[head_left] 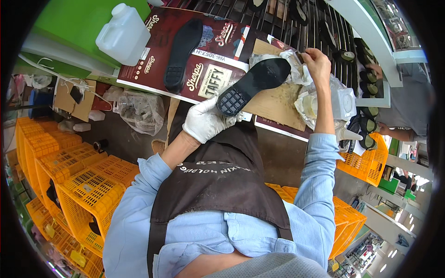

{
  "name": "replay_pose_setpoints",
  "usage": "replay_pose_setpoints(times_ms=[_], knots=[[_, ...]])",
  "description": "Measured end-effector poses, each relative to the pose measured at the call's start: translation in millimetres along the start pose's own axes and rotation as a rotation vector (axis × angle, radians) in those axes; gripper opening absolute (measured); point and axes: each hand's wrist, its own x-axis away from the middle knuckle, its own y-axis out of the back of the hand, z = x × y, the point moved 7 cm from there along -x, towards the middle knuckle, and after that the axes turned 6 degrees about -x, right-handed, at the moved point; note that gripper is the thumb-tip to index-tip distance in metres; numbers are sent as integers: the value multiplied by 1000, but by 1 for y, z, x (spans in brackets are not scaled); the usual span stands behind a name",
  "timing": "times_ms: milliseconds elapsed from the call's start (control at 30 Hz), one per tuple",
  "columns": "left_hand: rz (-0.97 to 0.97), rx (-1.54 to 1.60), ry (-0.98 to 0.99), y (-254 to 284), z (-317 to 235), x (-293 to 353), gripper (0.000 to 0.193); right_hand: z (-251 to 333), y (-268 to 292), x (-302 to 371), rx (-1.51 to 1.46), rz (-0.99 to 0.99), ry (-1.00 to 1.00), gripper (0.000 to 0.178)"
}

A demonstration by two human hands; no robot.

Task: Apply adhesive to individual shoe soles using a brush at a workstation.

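My left hand (204, 119), in a white glove, grips a black shoe sole (259, 82) by its heel end. The sole's grid-patterned heel faces up and its toe points to the far right. My bare right hand (318, 67) is raised to the right of the toe, thumb and fingertips pinched together; whatever they hold is too small to make out. Below those fingertips lies crumpled clear plastic wrapping (296, 69) on a stained cardboard sheet (273, 104). A second black sole (184, 53) rests on the dark red printed cardboard (153, 74), left of the held one.
A translucent jug (123, 34) stands at the far left. Near my right forearm are a clear plastic container (344, 103) and a white nozzle (348, 135). Beyond is a rack of metal bars (273, 18) carrying shoe parts. Orange crates (92, 185) are stacked left; another person's arm (398, 133) shows right.
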Motion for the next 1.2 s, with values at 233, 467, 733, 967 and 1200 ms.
replay_pose_setpoints(times_ms=[233, 467, 733, 967, 1200], knots=[[0, -84, 13, 6, -3, 0, 45, 13, -9, 24, -136, 98, 52, 24], [143, -331, 101, -12, -3, 0, 80, 43, 33, 48, -231, -72, 75, 21], [161, -559, 79, -49, -10, 8, 102, 26, 72, 117, -695, -301, -121, 20], [293, -659, -213, -148, -34, -14, 84, -5, 71, 166, -942, -371, -252, 22], [649, -1285, -690, -294, -53, -217, 45, 10, 66, 173, -1000, -333, -217, 21]])
